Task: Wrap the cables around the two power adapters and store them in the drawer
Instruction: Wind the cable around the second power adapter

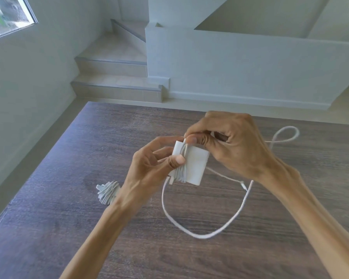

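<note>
A white square power adapter (pixel 195 164) is held above the dark wood table (pixel 69 198), with several turns of white cable around its left part. My left hand (pixel 149 164) grips the adapter, thumb pressed on the wound turns. My right hand (pixel 230 141) pinches the cable at the adapter's top edge. The loose cable (pixel 191 233) hangs in a wide loop down to the table and runs to a small loop at the far right. A second adapter (pixel 108 192), wrapped in its cable, lies on the table partly behind my left wrist. No drawer is in view.
The table's far edge runs across the middle of the view, its left edge slants along a pale wall. Beyond it are tiled stairs (pixel 117 77) and a low white wall (pixel 250 67). A window (pixel 8 15) is at the top left.
</note>
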